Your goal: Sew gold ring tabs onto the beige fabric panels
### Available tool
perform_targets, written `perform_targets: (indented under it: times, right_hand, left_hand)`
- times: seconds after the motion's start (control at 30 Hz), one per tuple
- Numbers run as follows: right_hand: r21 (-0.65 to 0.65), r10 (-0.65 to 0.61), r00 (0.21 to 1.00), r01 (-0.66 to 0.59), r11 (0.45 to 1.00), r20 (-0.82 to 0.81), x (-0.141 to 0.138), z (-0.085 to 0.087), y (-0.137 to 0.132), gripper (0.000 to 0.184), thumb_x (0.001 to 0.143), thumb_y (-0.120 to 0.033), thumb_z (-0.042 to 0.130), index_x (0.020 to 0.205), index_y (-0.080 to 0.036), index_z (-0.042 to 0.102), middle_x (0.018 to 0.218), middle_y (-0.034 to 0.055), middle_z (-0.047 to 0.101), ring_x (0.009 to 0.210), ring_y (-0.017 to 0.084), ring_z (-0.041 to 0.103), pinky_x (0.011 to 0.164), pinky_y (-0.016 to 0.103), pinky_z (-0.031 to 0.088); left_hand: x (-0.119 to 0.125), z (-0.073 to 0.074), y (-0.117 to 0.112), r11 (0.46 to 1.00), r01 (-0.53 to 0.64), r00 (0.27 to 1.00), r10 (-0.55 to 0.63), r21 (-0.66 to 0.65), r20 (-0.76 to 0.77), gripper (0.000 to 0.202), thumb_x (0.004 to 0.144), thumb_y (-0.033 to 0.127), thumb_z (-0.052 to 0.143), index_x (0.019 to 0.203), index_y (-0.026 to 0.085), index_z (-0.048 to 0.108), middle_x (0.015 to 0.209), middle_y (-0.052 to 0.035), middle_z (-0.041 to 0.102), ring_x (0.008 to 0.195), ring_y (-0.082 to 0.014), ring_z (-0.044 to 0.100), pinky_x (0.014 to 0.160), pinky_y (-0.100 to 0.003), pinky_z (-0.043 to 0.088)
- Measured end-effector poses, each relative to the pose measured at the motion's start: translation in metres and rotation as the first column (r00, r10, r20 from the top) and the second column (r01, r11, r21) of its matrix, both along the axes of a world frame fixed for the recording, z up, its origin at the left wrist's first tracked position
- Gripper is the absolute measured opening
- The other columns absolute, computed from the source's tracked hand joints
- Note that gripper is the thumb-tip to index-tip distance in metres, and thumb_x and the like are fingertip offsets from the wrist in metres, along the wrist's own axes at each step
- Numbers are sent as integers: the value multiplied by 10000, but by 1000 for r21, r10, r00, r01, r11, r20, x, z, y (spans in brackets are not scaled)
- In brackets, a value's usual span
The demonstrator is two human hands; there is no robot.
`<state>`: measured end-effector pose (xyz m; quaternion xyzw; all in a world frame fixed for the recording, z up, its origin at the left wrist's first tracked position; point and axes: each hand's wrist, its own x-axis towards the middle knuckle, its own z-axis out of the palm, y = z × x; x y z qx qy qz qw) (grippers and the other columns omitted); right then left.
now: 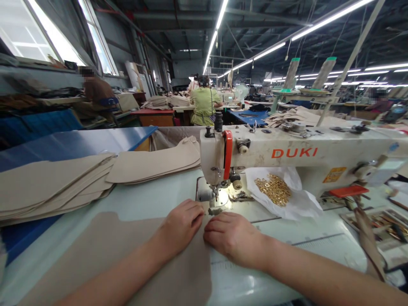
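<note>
Both hands lie palm down on a tan fabric piece (127, 255), fingers curled together and pressing its far edge flat against the table (287, 242). The left hand (181, 225) rests wholly on the cloth, knuckles bent, fingertips at the edge just before the presser foot (216, 199). The right hand (232, 238) sits just beside it, nearly touching, its fingertips on the same edge and its heel over the bare tabletop. Neither hand pinches or lifts anything; they hold the cloth down. Whether the thumbs grip the fabric underneath cannot be told.

The fabric spreads from the needle area back toward the person and to the left, lying flat on the pale table, its front edge just short of the foot.

The foot belongs to a white sewing machine (302, 157) marked DUKI, with a red guard (227, 153) on its head. Just right of the needle, under the machine's arm, a white bag (296, 204) lies open with a heap of gold rings (274, 189) in it. To the left, well apart from the hands, lie two stacks of cut pieces (54, 187) in the same tan. At the far right edge of the table a tray (382, 221) holds small tools.

Beyond the table, a person in a green top (203, 104) sits with back turned at another station; another person (97, 93) sits by the windows on the left.
</note>
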<state>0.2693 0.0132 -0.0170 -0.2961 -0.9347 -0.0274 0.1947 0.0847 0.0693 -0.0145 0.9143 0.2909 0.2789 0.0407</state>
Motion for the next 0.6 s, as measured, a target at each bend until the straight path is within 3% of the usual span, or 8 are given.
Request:
perform_targets:
  times: [0.6]
  right_hand:
    - [-57, -20, 997, 15, 998, -72, -1, -1, -1, 200, 929, -189, 427, 868, -155, 614, 851, 60, 646, 842, 179, 559, 794, 306, 444]
  left_hand:
    - [3, -5, 1, 994, 52, 997, -57, 101, 44, 220, 890, 127, 416, 765, 168, 592, 731, -31, 636, 710, -165, 564, 657, -279, 485]
